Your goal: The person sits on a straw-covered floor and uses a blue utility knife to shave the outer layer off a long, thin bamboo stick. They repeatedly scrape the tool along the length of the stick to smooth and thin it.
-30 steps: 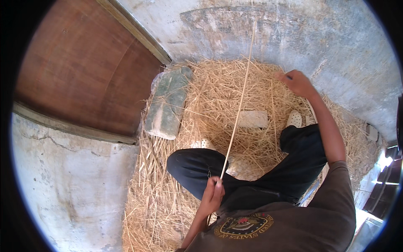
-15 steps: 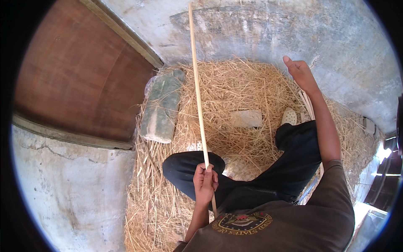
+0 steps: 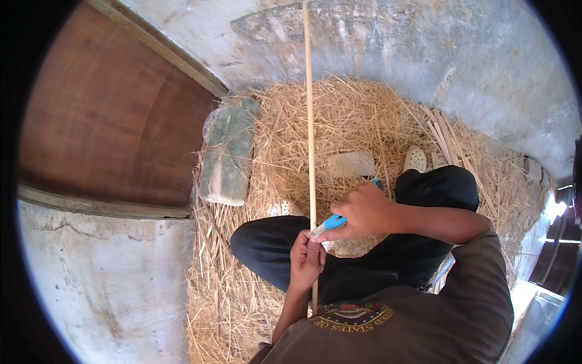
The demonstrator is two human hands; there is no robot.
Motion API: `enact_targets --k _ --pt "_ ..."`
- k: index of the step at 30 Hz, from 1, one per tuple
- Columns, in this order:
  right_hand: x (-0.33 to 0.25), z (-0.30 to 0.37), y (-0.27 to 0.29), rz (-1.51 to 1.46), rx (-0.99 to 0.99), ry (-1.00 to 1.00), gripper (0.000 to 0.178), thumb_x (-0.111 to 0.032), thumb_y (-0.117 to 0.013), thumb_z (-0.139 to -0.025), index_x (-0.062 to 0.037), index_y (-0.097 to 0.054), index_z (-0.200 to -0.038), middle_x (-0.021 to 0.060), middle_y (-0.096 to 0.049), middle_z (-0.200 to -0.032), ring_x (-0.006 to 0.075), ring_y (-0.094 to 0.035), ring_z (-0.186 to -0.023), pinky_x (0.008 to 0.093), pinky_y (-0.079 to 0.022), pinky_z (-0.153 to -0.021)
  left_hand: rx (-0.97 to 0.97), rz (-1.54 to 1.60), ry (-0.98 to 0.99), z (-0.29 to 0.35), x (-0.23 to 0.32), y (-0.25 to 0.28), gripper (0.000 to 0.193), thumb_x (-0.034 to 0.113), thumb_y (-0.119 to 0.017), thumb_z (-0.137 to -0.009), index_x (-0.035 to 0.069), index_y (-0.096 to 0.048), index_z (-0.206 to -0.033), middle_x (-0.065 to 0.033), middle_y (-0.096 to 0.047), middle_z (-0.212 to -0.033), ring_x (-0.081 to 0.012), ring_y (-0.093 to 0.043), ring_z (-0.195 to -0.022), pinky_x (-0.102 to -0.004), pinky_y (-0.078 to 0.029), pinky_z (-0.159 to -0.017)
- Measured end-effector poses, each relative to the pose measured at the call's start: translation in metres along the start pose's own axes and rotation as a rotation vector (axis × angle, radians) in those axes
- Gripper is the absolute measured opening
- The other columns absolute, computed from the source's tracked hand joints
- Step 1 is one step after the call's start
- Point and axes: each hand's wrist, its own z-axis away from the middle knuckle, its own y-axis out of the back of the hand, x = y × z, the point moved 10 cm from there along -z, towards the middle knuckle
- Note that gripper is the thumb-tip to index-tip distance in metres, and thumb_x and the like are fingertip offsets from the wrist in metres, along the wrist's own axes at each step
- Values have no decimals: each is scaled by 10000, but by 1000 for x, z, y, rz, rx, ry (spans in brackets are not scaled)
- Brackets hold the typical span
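Note:
My left hand (image 3: 307, 258) is closed around a long thin wooden stick (image 3: 310, 133), close to its lower end. The stick runs up from my lap, past the shavings, to the top of the view. My right hand (image 3: 364, 209) grips a blue-handled utility knife (image 3: 333, 222). Its tip meets the stick just above the left fingers, and the right thumb almost touches them. The blade's exact contact is too small to make out.
Pale straw-like shavings (image 3: 357, 109) cover the floor around my crossed legs. A grey-green block (image 3: 230, 151) lies at the left, a small pale brick (image 3: 351, 164) ahead. Wooden strips (image 3: 444, 136) lie at the right. A stained wall (image 3: 388, 48) and brown door panel (image 3: 115, 115) enclose the space.
My right hand has come from the far right, near the wall, down to the stick, and the blue knife now shows in it. The stick stands more upright and farther right.

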Motion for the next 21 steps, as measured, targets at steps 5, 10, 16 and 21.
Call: enact_targets --k 5,10,16,21 --pt "8 2 -16 34 -44 -43 751 -767 -534 -759 -55 -586 -523 111 -524 -443 282 -547 -376 375 -394 -371 -86 187 161 8 -16 -11 147 221 -457 -1026 76 -481 -1017 34 -411 -558 -24 -336 -419 -192 -281 -388" --pt "1 7 -23 103 -80 -41 743 -778 -513 -764 -82 -603 -520 103 -523 -425 272 -544 -366 377 -397 -364 -17 140 210 20 -16 -14 124 187 -485 -1013 64 -478 -1028 45 -419 -626 -17 -350 -492 -186 -293 -442" --pt "33 -2 -21 77 -85 -142 709 -787 -522 -757 -127 -614 -513 73 -506 -407 239 -521 -340 374 -383 -349 35 -77 113 37 -11 -14 107 111 -501 -992 23 -484 -1049 36 -441 -686 -7 -370 -606 -187 -320 -534" --pt "-2 3 -22 40 -9 -2 696 -764 -577 -737 -122 -538 -469 62 -453 -383 232 -514 -341 367 -372 -358 136 -313 2 32 7 -4 130 134 -501 -992 15 -494 -1044 29 -471 -689 -21 -419 -606 -208 -356 -536"
